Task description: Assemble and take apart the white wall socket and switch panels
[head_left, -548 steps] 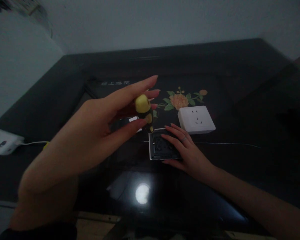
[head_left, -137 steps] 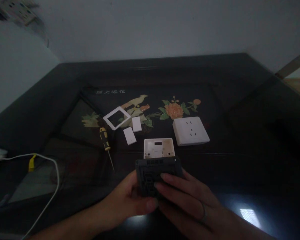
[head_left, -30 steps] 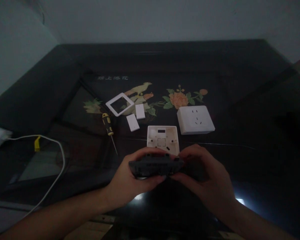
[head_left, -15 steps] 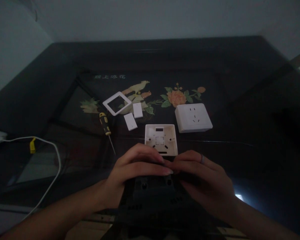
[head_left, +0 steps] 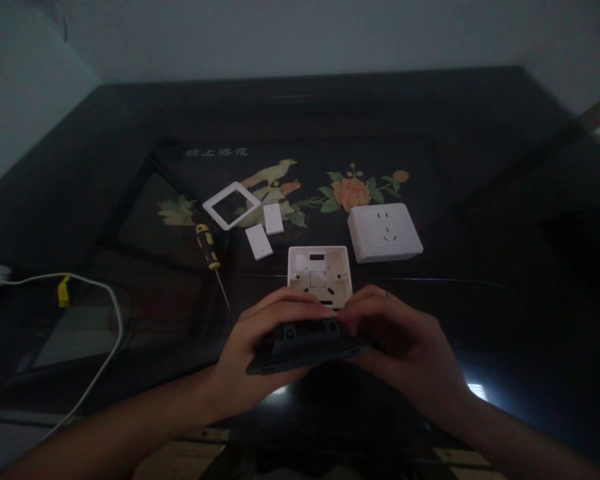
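Observation:
Near the front edge of the dark table, a dark plate-like part (head_left: 310, 347) is held between both hands. My left hand (head_left: 260, 340) grips its left side, with fingers along the top and the thumb side below. My right hand (head_left: 405, 340), with a ring on one finger, closes on its right side. Just beyond the fingertips lies an open white box (head_left: 320, 270), its lower edge partly covered by the hands. Two round screw spots show on the dark part's upper face.
A white socket box (head_left: 386, 233) sits at the right. To the left are a white frame (head_left: 215, 217), two white rocker plates (head_left: 259, 242) and a yellow-black screwdriver (head_left: 208, 247). A white cable (head_left: 111, 360) with a yellow tag curves at far left.
The dark part has tilted and moved up, so it now shows as a thinner slab. My hands have shifted slightly around it. The view has moved a little.

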`<move>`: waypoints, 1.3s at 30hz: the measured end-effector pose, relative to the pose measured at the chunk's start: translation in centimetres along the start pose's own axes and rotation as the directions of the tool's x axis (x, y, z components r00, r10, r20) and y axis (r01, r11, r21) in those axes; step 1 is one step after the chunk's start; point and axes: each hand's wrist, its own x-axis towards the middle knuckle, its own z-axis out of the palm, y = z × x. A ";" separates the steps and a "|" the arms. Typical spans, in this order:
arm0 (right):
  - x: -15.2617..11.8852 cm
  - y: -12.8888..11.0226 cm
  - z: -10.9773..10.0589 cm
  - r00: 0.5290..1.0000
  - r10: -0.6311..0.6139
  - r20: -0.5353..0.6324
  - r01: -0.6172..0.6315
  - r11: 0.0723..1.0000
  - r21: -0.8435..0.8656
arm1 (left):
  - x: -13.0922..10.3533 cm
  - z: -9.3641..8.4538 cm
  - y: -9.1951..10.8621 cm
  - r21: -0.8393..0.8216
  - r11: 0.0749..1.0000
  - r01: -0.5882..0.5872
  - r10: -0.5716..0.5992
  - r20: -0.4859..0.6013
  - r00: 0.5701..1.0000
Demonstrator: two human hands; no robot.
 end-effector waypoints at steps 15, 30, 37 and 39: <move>0.2 0.3 0.3 1.000 0.021 0.007 -0.022 0.995 0.095 | 0.3 0.4 0.6 0.059 0.998 0.007 -0.003 -0.068 0.998; -0.1 0.7 0.5 0.999 0.023 0.043 -0.029 0.987 0.160 | 0.0 -0.1 0.2 0.115 0.992 -0.050 0.051 -0.010 0.999; -0.2 0.7 0.4 1.000 -0.017 0.004 0.016 0.995 0.101 | -0.1 -0.1 0.0 0.147 0.989 -0.020 0.031 -0.069 0.997; -0.3 0.8 0.5 1.000 -0.009 -0.026 0.012 0.997 0.083 | -0.2 -0.3 0.0 0.190 0.980 -0.065 0.072 -0.028 0.997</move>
